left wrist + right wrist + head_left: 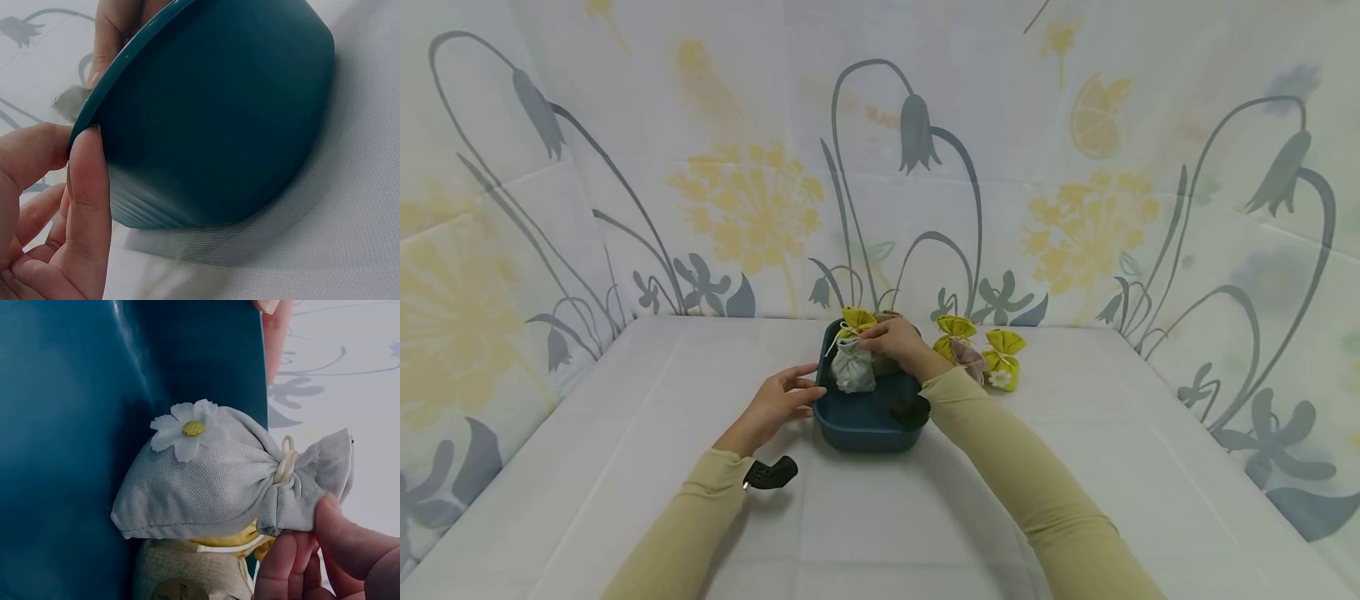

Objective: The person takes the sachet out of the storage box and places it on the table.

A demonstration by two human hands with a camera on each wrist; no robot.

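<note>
Left hand (775,406) pinches the bin rim (867,432), right hand (906,344), reaching farther, a grey pouch (200,487).

Right hand (353,550) pinching grey pouch (181,494), white flower (187,429), blue bin (56,425)

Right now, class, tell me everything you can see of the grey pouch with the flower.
The grey pouch looks like woven cloth, with a plump body, a stitched lower edge and a white, yellow-centred flower. A cream cord gathers its neck below a flared top. The right hand pinches that top, holding the pouch neck-up within the blue box, towards its left side. Whether it touches the box's floor cannot be told.
</note>
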